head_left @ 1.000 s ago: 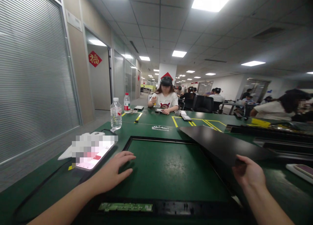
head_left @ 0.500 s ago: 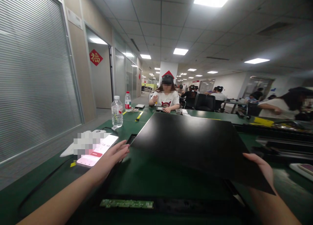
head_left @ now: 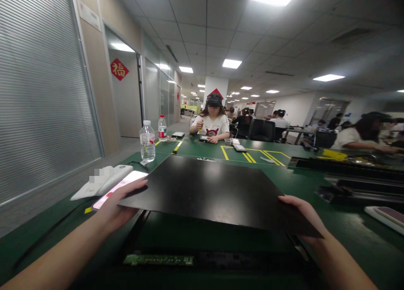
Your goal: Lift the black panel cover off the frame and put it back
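Bright square panels (head_left: 232,64) light a long office where, on the left, slatted blinds (head_left: 41,83) run beside a door (head_left: 124,96) bearing a red diamond-shaped sign (head_left: 119,69). Green desk (head_left: 350,252) surface fills the lower part of the view, marked farther off with yellow tape (head_left: 224,153). Across it sits a person in a white T-shirt (head_left: 217,128) and dark headgear, bent over a small dark item; more people show, small, in the background. Nearer, both of the wearer's hands hold one thin, dark, rectangular sheet (head_left: 205,189). The left hand (head_left: 121,201) is partly open, thumb on top of the sheet's left near corner and fingers beneath, while the right hand (head_left: 303,214) grips the right edge in the same way, its fingers mostly hidden under the sheet. Held above a black frame (head_left: 240,260) on the desk, the sheet covers much of it; whether its far edge touches the frame cannot be told. Along the frame's near side lies a green circuit board (head_left: 158,259). Just beside the left hand is a lit phone (head_left: 132,177), with a clear bottle (head_left: 147,145) and a red-capped bottle (head_left: 162,130) beyond. Long black parts (head_left: 353,187) lie to the right.
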A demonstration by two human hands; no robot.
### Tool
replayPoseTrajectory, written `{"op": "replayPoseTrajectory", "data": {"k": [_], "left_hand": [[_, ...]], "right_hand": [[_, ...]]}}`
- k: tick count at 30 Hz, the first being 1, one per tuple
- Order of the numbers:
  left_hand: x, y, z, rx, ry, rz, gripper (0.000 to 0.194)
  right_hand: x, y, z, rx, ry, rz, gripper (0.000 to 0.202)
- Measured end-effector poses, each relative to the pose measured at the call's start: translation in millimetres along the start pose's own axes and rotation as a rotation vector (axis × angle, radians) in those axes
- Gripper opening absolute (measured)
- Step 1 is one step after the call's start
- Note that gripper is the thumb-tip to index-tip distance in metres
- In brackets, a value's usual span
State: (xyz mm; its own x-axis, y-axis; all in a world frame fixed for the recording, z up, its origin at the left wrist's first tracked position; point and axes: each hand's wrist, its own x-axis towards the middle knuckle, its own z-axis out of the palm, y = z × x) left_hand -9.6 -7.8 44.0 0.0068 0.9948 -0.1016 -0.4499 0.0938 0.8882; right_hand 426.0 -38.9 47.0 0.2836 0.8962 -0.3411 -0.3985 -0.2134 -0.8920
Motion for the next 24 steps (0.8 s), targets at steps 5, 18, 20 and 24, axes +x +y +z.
{"op": "replayPoseTrajectory", "data": {"k": [5,18,20,24], "left_hand": [[0.5,4.4,-1.0,-0.025,-0.015,0.017,0.016],[-3.3,6.7,0.1,0.113,-0.008,0.004,0.052],[-5.5,8.2,2.2,0.133,-0.029,0.012,0.048],[-9.7,10.7,9.1,0.165,-0.028,-0.01,0.044]], "right_hand": [[0.2,9.0,2.9,-0.095,-0.265,0.141,0.034],[16.6,8.7,-8.8,-0.434,0.046,-0.114,0.044],[16.2,7.1,-7.9,-0.47,0.086,-0.115,0.043],[17.6,6.5,-7.6,-0.532,0.121,-0.099,0.036]]}}
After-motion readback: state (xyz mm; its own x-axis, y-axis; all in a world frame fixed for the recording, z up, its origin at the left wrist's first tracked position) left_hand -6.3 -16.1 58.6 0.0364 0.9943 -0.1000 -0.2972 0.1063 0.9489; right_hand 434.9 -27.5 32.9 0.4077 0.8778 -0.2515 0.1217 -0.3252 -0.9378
